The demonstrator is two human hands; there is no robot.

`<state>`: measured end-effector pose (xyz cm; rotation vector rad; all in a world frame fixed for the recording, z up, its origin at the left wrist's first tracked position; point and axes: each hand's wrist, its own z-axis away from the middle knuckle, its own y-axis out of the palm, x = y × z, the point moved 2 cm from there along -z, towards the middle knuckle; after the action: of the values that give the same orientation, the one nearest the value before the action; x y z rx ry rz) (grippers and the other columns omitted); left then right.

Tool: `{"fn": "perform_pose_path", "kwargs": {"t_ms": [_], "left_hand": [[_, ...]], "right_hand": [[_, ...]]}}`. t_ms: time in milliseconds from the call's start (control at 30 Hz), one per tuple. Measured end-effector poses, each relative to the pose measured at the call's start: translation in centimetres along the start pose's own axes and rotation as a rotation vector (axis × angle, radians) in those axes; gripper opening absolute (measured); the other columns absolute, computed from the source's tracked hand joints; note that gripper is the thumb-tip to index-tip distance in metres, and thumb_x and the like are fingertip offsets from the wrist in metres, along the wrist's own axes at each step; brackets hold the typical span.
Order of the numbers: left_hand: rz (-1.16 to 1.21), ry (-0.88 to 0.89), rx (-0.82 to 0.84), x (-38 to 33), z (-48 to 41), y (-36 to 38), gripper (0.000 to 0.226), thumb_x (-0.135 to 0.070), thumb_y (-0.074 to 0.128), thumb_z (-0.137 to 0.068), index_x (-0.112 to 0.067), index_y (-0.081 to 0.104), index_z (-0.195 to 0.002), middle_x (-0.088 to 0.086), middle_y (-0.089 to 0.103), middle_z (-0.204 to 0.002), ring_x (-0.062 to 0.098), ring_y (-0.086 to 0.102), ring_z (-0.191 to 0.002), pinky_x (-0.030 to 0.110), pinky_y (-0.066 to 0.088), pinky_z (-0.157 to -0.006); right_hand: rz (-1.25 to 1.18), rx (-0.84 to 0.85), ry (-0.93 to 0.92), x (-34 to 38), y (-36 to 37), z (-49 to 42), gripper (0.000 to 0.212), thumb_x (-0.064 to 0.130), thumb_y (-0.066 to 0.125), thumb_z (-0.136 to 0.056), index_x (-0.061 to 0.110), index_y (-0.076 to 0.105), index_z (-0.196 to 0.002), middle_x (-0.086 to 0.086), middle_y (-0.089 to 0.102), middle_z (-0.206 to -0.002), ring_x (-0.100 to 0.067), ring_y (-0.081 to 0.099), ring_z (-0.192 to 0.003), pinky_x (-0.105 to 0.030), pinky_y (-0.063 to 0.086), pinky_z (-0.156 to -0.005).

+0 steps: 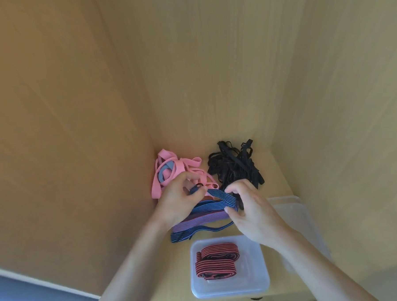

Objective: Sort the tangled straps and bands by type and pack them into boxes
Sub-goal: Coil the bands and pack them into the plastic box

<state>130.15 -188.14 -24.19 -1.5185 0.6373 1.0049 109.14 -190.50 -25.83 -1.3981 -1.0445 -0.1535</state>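
The pink bands [170, 162] are a plain, soft pink, with a grey-blue band [162, 173] among them. The black straps [235, 164] are solid black. The blue striped strap [220, 198] is dark navy with fine light-blue lines along its length. The purple strap [196, 219] carries thin pink lines lengthwise. The red striped strap [219, 250] alternates coral red and black lines. The box [259, 283] is clear, frosted plastic. The shelf [275, 181] and walls [211, 69] are pale tan wood grain; the floor [28, 297] is blue
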Motion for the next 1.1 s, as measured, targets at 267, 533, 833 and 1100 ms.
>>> {"fn": "perform_pose_path", "kwargs": {"t_ms": [267, 533, 833, 1100], "left_hand": [[0.224, 0.031, 0.189, -5.2, -1.2, -0.4, 0.036, -0.019, 0.082, -0.083, -0.015, 0.062, -0.113, 0.018, 0.071, -0.093, 0.017, 0.066, -0.068, 0.025, 0.052, -0.056], [0.531, -0.111, 0.114, -4.0, -2.1, -1.0, 0.037, -0.026, 0.040, -0.107, 0.000, 0.065, -0.117, 0.018, 0.073, -0.095, 0.028, 0.066, -0.081, 0.041, 0.055, -0.080], [0.081, -0.210, 0.144, 3.7, -2.2, 2.0, 0.040, 0.021, 0.042, -0.083, -0.001, 0.064, -0.108, 0.010, 0.067, -0.102, 0.020, 0.061, -0.099, 0.023, 0.047, -0.087], [-0.494, -0.200, 0.092, 9.6, -0.7, 2.3, 0.049, -0.008, 0.068, -0.070, -0.019, 0.063, -0.117, 0.002, 0.063, -0.118, 0.023, 0.060, -0.111, 0.033, 0.054, -0.085]], "right_hand": [[-0.114, 0.027, -0.072, 2.5, -1.0, -3.9, 0.018, 0.036, 0.063, -0.093, 0.031, 0.065, -0.110, 0.015, 0.066, -0.104, -0.006, 0.061, -0.100, -0.029, 0.050, -0.087], [-0.462, -0.103, 0.053, 2.7, -4.2, -6.1, 0.012, 0.017, 0.073, -0.090, 0.026, 0.068, -0.084, 0.005, 0.072, -0.078, -0.019, 0.071, -0.071, -0.025, 0.054, -0.066], [-0.711, -0.142, 0.097, 3.2, -6.9, -7.2, 0.015, 0.005, 0.062, -0.097, 0.008, 0.067, -0.111, 0.001, 0.060, -0.067, -0.024, 0.059, -0.053, -0.043, 0.055, -0.061], [-0.752, -0.186, 0.143, 3.7, -8.9, -7.0, 0.013, 0.006, 0.061, -0.098, 0.003, 0.065, -0.110, -0.007, 0.060, -0.076, -0.018, 0.060, -0.054, -0.041, 0.059, -0.058]]}}
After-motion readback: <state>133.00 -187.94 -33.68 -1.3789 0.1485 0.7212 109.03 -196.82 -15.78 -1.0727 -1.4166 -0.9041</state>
